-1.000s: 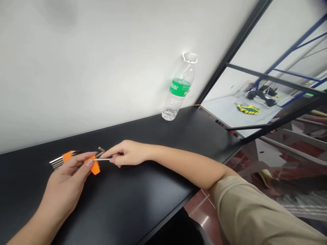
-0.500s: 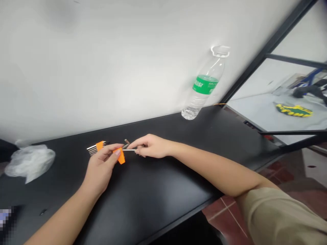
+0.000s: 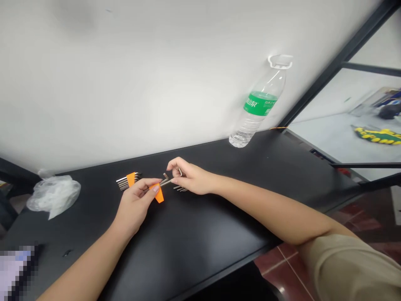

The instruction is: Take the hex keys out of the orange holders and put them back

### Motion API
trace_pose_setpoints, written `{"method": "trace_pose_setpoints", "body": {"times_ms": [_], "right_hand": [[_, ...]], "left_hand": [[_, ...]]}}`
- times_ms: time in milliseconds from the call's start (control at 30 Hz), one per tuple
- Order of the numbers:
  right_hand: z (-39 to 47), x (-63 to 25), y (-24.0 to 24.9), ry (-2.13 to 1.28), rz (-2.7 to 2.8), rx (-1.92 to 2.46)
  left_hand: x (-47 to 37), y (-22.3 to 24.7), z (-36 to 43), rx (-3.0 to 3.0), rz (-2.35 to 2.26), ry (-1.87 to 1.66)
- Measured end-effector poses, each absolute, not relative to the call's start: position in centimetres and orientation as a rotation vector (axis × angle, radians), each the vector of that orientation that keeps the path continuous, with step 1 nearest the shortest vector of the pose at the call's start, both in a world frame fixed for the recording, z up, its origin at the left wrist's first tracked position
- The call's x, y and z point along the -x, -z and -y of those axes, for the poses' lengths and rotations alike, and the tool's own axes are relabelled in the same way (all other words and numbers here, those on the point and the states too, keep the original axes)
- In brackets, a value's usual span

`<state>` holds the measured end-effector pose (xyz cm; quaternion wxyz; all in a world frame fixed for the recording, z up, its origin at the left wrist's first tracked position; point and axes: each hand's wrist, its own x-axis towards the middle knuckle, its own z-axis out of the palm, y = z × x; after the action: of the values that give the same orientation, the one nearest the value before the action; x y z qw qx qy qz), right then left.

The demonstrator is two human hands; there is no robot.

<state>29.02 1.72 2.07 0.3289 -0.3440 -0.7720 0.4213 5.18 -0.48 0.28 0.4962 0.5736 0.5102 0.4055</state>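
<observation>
My left hand (image 3: 139, 202) pinches an orange hex key holder (image 3: 159, 194) between thumb and fingers, above the black table. Two metal shafts stick out of its right side, and one hex key (image 3: 166, 177) shows its bent short arm. My right hand (image 3: 191, 177) is closed around another hex key (image 3: 180, 171), whose bent end shows between curled index finger and thumb; its thumb tip is at the end of a shaft by the holder. Under the right hand lie several loose hex keys (image 3: 180, 189), partly covered. Behind my left hand rests a second orange holder (image 3: 130, 179) filled with several hex keys.
A large clear bottle (image 3: 260, 104) with a green label stands against the white wall. On the left are a crumpled clear plastic bag (image 3: 54, 196), a small dark piece (image 3: 67, 253) and a blurred-out object (image 3: 15, 267). A black metal frame (image 3: 332, 75) rises at the right.
My right hand's index finger has lifted and curled back, uncovering a bent key end and the loose keys below. My left hand keeps its hold on the holder. The view has shifted slightly left.
</observation>
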Motion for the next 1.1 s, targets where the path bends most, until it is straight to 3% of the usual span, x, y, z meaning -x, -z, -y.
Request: {"method": "trace_pose_setpoints", "body": {"times_ms": [233,567,1100], "right_hand": [[-1.1,-28.3,-2.7,-0.929,2.332,0.8],[-0.9,-28.6,-1.5,-0.895,2.037,0.743],[0.4,-27.8,-2.6,-0.725,2.327,0.912]], "left_hand": [[-5.0,-0.3,0.5,-1.397,-1.199,-0.91],[-5.3,-0.1,0.6,-1.14,-1.07,-1.087],[-5.3,-0.4,1.1,-1.297,-1.054,-1.038]]}}
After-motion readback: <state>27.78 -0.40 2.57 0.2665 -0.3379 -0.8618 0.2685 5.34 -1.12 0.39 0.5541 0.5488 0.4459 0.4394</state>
